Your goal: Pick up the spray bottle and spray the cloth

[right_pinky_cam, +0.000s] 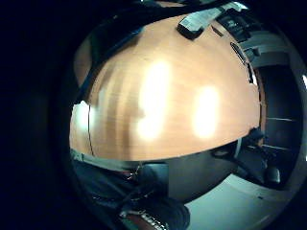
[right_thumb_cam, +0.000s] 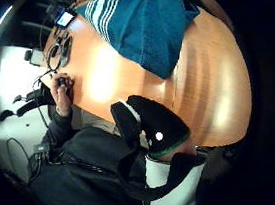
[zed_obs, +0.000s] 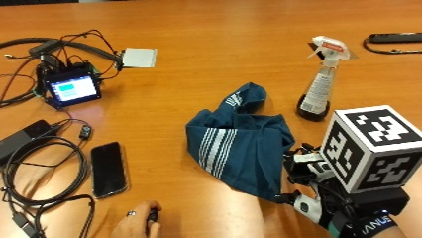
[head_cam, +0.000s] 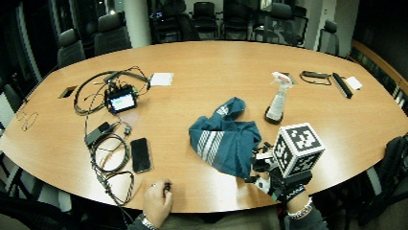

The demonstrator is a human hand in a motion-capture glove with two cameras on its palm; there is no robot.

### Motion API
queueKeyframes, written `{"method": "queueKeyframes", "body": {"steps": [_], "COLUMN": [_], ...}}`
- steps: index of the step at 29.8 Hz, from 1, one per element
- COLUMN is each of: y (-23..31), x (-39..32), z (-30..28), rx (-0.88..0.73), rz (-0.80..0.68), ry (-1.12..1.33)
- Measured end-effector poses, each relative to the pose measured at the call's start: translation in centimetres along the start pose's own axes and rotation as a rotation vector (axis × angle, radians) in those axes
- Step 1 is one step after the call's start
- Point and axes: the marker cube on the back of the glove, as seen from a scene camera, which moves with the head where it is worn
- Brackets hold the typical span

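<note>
A white spray bottle with a dark base stands upright on the wooden table, to the right of a crumpled teal cloth with white stripes. My gloved right hand is at the table's near edge, just right of the cloth's near corner and well short of the bottle. It holds nothing and its fingers look relaxed, though much of it is hidden. In the thumb side palm view the cloth lies on the table beyond the hand. In the wide outside view the bottle stands behind the hand.
The bare left hand holds a small black object at the near edge. A phone, coiled cables and a small screen device lie on the left. A white pad and a black strap lie farther back.
</note>
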Motion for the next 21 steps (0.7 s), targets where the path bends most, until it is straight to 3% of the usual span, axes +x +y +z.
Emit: {"method": "queueKeyframes", "body": {"steps": [14,21], "y": [-0.9,-4.0], "x": [-0.6,-1.2], "z": [-0.3,-0.5], "rx": [-0.007,0.033], "rz": [-0.015,0.004], "ry": [-0.015,-0.021]}}
